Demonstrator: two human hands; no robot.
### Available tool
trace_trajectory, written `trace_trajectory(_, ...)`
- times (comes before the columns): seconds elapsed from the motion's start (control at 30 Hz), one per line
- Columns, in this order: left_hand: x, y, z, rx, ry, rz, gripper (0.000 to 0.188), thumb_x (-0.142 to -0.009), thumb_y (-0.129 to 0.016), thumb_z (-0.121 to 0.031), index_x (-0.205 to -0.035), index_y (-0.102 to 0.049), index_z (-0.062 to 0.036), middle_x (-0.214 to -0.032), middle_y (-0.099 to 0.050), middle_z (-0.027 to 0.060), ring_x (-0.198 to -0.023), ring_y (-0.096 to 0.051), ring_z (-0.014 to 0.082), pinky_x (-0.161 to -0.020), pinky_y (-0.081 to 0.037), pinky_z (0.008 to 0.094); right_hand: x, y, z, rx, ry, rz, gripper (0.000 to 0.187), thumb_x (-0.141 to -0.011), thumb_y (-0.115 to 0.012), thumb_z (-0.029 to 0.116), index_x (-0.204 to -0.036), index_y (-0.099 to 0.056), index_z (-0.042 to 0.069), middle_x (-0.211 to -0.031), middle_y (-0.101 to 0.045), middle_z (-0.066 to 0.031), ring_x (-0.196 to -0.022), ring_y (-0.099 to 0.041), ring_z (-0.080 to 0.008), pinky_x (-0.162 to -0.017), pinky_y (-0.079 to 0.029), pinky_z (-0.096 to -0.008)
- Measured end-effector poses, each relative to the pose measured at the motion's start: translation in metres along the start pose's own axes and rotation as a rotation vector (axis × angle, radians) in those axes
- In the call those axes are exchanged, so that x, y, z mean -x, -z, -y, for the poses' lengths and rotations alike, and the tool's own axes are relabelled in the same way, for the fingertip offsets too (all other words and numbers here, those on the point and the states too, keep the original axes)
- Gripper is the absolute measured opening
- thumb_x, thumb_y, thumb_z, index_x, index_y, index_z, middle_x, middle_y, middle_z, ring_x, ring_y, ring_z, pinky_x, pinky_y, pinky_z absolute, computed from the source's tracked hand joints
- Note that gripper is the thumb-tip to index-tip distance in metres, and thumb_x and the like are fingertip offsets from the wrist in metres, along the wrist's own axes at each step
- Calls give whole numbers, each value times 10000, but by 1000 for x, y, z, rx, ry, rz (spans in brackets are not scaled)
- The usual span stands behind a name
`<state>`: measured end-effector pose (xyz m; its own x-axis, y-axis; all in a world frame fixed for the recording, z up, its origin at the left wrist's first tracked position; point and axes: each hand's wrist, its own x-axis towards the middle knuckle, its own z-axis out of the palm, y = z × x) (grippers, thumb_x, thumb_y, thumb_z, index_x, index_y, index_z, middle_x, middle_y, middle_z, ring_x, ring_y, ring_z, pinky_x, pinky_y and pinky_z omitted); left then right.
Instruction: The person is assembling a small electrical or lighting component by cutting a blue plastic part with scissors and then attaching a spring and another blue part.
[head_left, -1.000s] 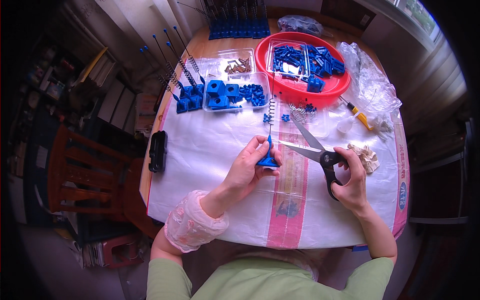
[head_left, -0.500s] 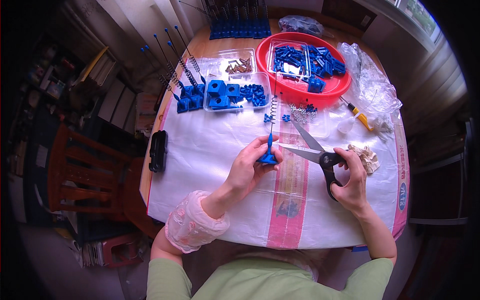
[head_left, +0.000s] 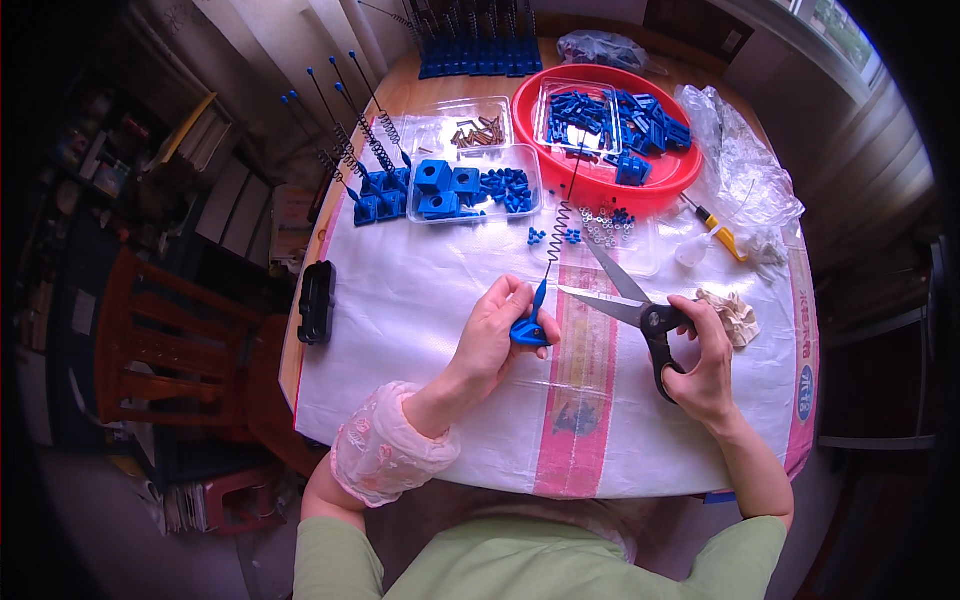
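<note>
In my left hand is a blue plastic piece with a small base and a tapered stem, pinched between thumb and fingers. A black coil spring with a thin rod rises from its stem, tilted to the right and away from me. My right hand has its fingers in the loops of black-handled scissors. Their blades are spread and point left, with the lower tip a little right of the blue stem, apparently not touching it.
A clear box with blue blocks and caps stands ahead, beside a tray of brass-coloured pins. The red basin holds blue parts. Finished-looking spring pieces stand at left. A yellow-handled screwdriver and crumpled plastic lie right.
My left hand has turned the blue piece, so its base shows from another side and the spring leans further right. The right hand and the scissors have barely moved.
</note>
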<state>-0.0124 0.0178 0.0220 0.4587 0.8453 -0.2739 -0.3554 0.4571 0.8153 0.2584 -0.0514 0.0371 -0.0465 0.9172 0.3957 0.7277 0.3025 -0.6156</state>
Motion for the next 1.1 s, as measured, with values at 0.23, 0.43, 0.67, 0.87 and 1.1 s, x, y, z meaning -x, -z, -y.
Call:
trace_trajectory(0.23, 3, -6, -4, 1, 5, -44, 326, -1065, -346, -313, -1132, -503, -35, -784, -650, 124, -707, -629, 152, -606, -521, 264, 0, 1, 0, 8, 17, -7, 633, -554, -637, 7, -1184, -569, 17, -874, -546, -96, -737, -515, -221, -679, -435, -327)
trace_trajectory(0.43, 3, -8, -3, 67, 0, 33, 323, -1042, -380, -223, -1260, -476, -4, -893, -651, 105, -833, -621, 147, -725, -515, 281, 0, 0, 0, 19, 6, 14, 639, -546, -637, 15, -1179, -559, 28, -872, -542, -101, -755, -524, -238, -686, -437, -341)
trace_trajectory(0.67, 0, -6, 3, -73, -99, 67, 316, -1003, -481, -128, -1293, -433, -13, -991, -640, 91, -918, -607, 129, -792, -499, 272, 0, 0, 2, 58, 2, 37, 649, -527, -634, 23, -1171, -551, 31, -876, -527, -109, -779, -536, -264, -715, -444, -368)
trace_trajectory(0.87, -1, -5, 11, -99, -131, 80, 295, -1018, -479, -134, -1284, -423, -18, -1038, -631, 102, -957, -609, 137, -822, -509, 284, 1, -1, 3, 95, 8, 49, 667, -522, -640, 29, -1183, -553, 33, -885, -519, -109, -796, -542, -265, -738, -445, -373)
trace_trajectory(1.1, 1, -9, 11, -68, -124, 87, 347, -1025, -465, -134, -1339, -392, -4, -1147, -610, 114, -1062, -607, 153, -880, -523, 296, -1, 0, 5, 103, 13, 53, 680, -524, -646, 32, -1199, -564, 27, -890, -528, -110, -821, -553, -268, -755, -449, -371)
